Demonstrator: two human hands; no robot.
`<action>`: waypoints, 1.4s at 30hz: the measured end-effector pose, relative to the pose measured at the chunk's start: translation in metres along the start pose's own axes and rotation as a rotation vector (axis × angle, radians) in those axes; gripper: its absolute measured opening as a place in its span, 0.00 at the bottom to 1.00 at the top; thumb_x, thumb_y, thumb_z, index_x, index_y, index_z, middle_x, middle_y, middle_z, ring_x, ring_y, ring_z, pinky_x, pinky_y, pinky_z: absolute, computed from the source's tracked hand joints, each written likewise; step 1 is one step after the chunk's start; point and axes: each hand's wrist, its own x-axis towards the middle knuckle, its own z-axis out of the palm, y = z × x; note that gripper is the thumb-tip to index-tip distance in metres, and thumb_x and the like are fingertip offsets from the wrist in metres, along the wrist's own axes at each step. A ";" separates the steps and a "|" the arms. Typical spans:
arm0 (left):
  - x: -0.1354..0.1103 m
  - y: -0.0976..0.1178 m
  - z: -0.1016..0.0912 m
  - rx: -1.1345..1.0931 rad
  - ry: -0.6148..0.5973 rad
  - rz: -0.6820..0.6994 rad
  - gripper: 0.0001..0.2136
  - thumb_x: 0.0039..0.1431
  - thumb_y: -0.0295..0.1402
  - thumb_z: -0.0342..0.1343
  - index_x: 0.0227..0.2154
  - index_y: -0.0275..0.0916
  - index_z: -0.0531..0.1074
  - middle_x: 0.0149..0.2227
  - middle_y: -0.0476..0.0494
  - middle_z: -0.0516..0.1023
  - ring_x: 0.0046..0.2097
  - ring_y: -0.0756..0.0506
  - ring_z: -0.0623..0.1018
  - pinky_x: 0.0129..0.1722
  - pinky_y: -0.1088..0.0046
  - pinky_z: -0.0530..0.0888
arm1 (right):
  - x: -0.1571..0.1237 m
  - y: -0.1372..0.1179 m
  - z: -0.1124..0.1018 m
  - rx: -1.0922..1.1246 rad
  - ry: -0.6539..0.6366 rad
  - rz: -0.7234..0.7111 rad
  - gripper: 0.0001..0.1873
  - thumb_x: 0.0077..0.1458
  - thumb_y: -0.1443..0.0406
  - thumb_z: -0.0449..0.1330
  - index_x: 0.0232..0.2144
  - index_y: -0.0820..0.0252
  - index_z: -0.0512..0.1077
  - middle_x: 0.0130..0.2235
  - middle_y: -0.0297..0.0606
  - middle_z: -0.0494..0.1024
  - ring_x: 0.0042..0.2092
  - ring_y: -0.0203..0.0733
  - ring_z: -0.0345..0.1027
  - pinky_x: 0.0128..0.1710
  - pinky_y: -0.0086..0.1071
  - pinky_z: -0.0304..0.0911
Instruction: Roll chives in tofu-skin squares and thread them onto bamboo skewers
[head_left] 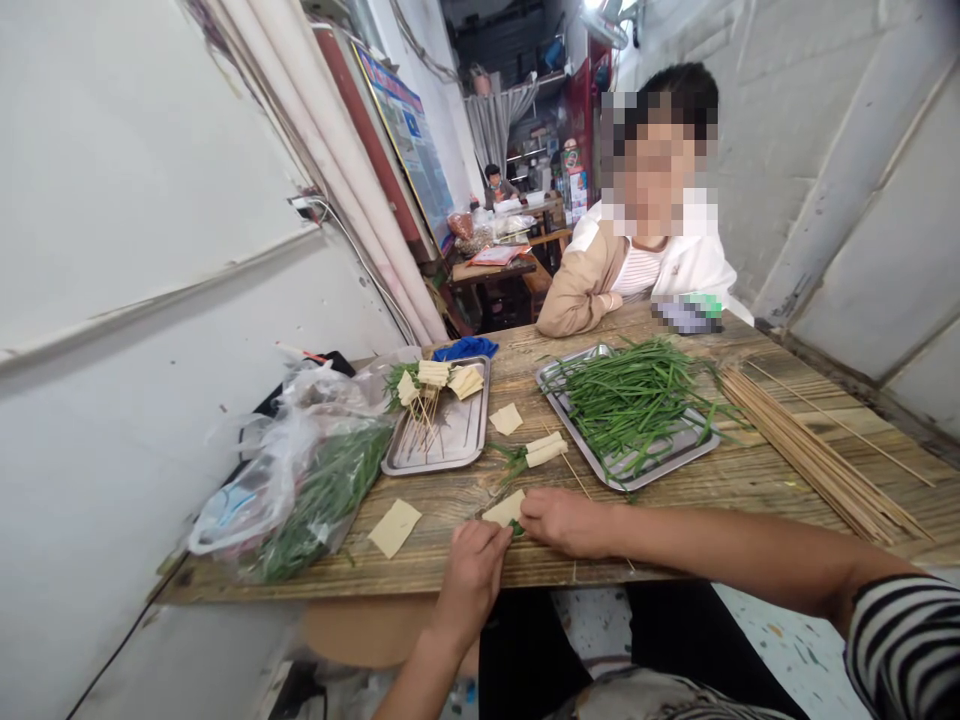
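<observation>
At the near edge of the wooden table (750, 480), both my hands meet on a pale tofu-skin square (504, 509) with green chives tucked under it. My left hand (474, 570) is closed, pinching its near end. My right hand (566, 522) lies over its right end, fingers curled on it. A loose tofu-skin square (395, 527) rests left of my hands. A rolled piece on a skewer (545, 450) lies just beyond them.
A steel tray (439, 455) holds finished skewers; a second tray (675, 450) holds chives (630, 395). Bamboo skewers (817, 455) lie in a bundle at right. A plastic bag of chives (315, 490) sits at left. Another person (637, 270) leans on the far edge.
</observation>
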 end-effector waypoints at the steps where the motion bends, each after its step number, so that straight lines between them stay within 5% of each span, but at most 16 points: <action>1: 0.001 0.001 0.000 -0.001 0.003 -0.027 0.12 0.62 0.26 0.47 0.43 0.42 0.73 0.32 0.46 0.76 0.35 0.49 0.73 0.38 0.68 0.65 | 0.000 -0.001 -0.001 -0.025 -0.013 -0.008 0.13 0.62 0.66 0.49 0.32 0.66 0.70 0.33 0.41 0.69 0.35 0.39 0.56 0.31 0.31 0.49; 9: -0.003 0.004 0.002 0.124 0.021 -0.032 0.09 0.61 0.29 0.51 0.43 0.42 0.73 0.36 0.45 0.77 0.39 0.46 0.73 0.40 0.66 0.63 | 0.006 0.007 0.008 0.203 -0.021 0.106 0.18 0.62 0.66 0.49 0.21 0.64 0.68 0.26 0.34 0.66 0.27 0.34 0.51 0.26 0.29 0.45; 16: -0.006 0.009 0.005 0.250 0.092 0.014 0.14 0.60 0.29 0.53 0.49 0.39 0.68 0.33 0.46 0.77 0.37 0.47 0.74 0.40 0.67 0.61 | 0.008 0.013 0.011 0.283 0.069 0.044 0.18 0.59 0.67 0.52 0.18 0.65 0.69 0.26 0.35 0.67 0.29 0.34 0.54 0.28 0.28 0.48; 21: -0.007 0.010 0.003 0.231 0.081 0.077 0.10 0.63 0.28 0.48 0.44 0.40 0.72 0.35 0.45 0.77 0.37 0.48 0.72 0.41 0.67 0.61 | 0.011 0.016 0.015 0.287 0.051 0.045 0.16 0.58 0.66 0.55 0.18 0.65 0.70 0.25 0.35 0.67 0.28 0.34 0.55 0.28 0.28 0.50; 34: 0.008 0.005 0.002 -0.066 -0.035 -0.227 0.12 0.63 0.32 0.47 0.31 0.42 0.77 0.32 0.46 0.78 0.35 0.48 0.74 0.37 0.68 0.65 | 0.016 0.026 0.006 0.554 0.052 0.222 0.03 0.49 0.69 0.64 0.28 0.65 0.78 0.26 0.36 0.75 0.30 0.34 0.66 0.31 0.25 0.57; 42: 0.013 0.006 -0.001 -0.106 -0.071 -0.320 0.11 0.61 0.33 0.51 0.30 0.44 0.79 0.30 0.47 0.78 0.35 0.46 0.73 0.37 0.67 0.65 | 0.012 0.011 -0.005 0.189 -0.009 0.127 0.11 0.57 0.67 0.57 0.25 0.65 0.75 0.28 0.39 0.72 0.33 0.38 0.63 0.30 0.29 0.53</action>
